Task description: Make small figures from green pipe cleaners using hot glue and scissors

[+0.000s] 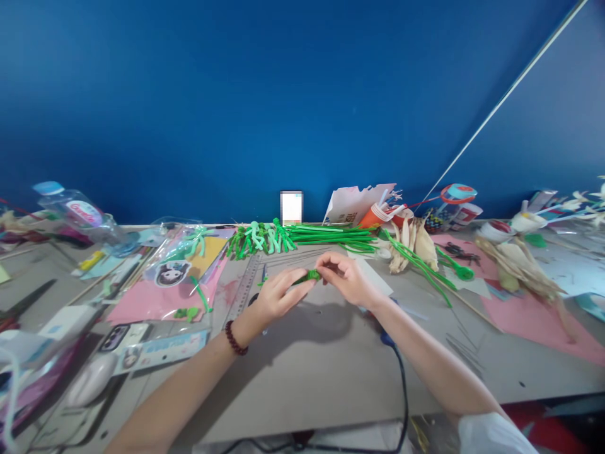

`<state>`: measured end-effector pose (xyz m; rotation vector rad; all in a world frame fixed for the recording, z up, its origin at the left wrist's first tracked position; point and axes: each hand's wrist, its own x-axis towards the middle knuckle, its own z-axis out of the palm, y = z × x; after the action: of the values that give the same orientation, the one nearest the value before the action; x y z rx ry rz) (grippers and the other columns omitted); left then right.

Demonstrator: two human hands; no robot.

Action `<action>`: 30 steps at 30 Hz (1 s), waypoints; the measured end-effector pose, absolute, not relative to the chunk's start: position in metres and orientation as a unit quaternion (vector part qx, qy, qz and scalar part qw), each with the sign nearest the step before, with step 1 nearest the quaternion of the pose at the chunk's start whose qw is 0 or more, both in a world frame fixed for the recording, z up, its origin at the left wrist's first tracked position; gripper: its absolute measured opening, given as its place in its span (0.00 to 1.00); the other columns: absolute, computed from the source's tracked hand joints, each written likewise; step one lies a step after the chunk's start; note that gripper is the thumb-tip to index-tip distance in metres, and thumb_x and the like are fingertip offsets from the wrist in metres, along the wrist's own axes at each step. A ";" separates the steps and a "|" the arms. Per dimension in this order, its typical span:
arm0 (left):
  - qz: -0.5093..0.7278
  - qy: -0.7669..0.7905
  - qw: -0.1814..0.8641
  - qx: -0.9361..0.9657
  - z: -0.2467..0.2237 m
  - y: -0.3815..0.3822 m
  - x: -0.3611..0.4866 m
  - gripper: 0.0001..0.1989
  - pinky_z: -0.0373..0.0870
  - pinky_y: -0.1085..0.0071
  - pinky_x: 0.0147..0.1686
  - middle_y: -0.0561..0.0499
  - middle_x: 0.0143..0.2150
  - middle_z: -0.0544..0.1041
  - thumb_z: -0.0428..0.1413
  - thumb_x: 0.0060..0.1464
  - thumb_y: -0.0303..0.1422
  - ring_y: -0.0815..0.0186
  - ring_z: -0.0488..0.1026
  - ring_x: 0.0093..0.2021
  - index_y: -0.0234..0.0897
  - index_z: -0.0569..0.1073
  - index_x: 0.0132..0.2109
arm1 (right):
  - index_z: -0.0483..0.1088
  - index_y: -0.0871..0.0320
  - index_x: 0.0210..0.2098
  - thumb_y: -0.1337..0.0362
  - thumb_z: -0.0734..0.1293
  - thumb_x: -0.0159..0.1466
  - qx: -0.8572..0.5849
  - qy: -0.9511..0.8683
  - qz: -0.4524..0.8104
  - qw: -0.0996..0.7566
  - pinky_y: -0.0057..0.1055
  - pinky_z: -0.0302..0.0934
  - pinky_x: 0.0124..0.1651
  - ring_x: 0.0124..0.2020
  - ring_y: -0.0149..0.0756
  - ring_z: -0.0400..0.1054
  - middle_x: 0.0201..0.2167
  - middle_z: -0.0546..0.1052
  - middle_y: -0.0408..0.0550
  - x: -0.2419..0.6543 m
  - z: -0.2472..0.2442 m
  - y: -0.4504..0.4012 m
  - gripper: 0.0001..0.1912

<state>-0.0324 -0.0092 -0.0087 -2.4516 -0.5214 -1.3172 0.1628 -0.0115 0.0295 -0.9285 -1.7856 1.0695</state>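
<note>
A small green fuzzy piece [312, 275] is pinched between both hands over the middle of the table. My left hand [283, 291], with a beaded bracelet at the wrist, grips its left part between thumb and fingers. The fingertips of my right hand [344, 277] close on its right end. Behind the hands lies a bundle of long green stems [331, 235]. Left of that bundle are several bent green figures [259, 238] of the same fuzzy material. The fingers hide part of the held piece.
A metal ruler [246, 287] lies left of the hands. Pink paper [142, 305] under a clear bag is farther left, near a bottle [85, 211]. Dried husks [418, 247] and green stems are at the right. A black cable [403, 378] hangs over the front edge.
</note>
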 end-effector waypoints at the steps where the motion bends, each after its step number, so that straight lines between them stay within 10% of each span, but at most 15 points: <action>1: -0.458 -0.185 0.144 -0.858 -0.009 -0.010 -0.032 0.15 0.73 0.67 0.38 0.41 0.41 0.74 0.54 0.52 0.22 0.62 0.73 0.43 0.36 0.68 0.48 | 0.66 0.57 0.33 0.58 0.61 0.63 -0.368 -0.715 0.421 0.420 0.26 0.60 0.31 0.28 0.29 0.62 0.28 0.68 0.44 0.163 0.029 -0.012 0.09; 30: -0.576 -0.211 -0.007 -0.790 -0.006 -0.012 -0.020 0.14 0.72 0.70 0.39 0.44 0.39 0.76 0.53 0.52 0.20 0.66 0.74 0.41 0.37 0.70 0.46 | 0.70 0.55 0.41 0.64 0.67 0.59 -0.281 -0.780 0.307 0.466 0.31 0.64 0.35 0.32 0.32 0.66 0.37 0.72 0.48 0.163 0.028 -0.013 0.10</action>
<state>-0.0199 -0.0124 -0.0060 -2.4930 -0.6654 -1.8171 0.1631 -0.0130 0.0277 -0.6909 -1.9158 0.7535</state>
